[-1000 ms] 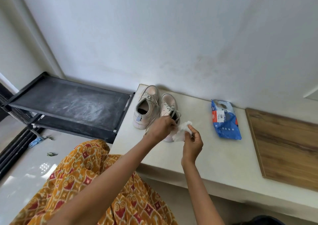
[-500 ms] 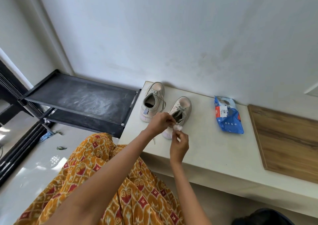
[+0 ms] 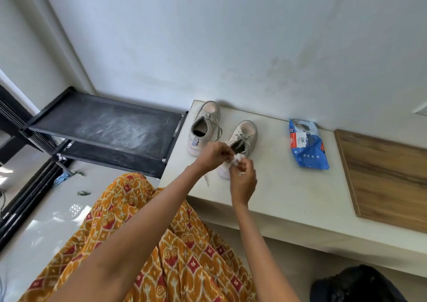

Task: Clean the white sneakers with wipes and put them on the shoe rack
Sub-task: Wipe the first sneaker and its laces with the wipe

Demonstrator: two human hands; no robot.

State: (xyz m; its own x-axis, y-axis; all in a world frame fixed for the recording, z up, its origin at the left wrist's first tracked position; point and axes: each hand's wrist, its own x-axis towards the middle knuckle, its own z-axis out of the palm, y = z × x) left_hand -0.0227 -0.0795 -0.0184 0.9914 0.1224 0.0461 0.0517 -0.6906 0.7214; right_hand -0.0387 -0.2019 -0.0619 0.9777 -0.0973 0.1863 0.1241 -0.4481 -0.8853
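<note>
Two white sneakers stand on the pale ledge [image 3: 288, 200], toes toward the wall: the left sneaker [image 3: 204, 126] near the ledge's left end, the right sneaker [image 3: 242, 140] angled beside it. Over the right sneaker's heel, my left hand [image 3: 211, 155] and my right hand [image 3: 242, 181] both pinch a crumpled white wipe [image 3: 236, 158]. The heel is partly hidden behind my hands. A loose lace end [image 3: 206, 179] trails onto the ledge. The black shoe rack [image 3: 104, 126] stands left of the ledge, its top shelf dusty.
A blue pack of wipes [image 3: 307, 147] lies on the ledge right of the sneakers. A wooden board [image 3: 388, 179] covers the ledge's right part. My patterned orange skirt [image 3: 161, 244] fills the foreground. A dark object [image 3: 355, 285] sits at the bottom right.
The wipe was spread between my hands a second ago; now it is bunched small. The right sneaker has turned away from the left one. My view has shifted.
</note>
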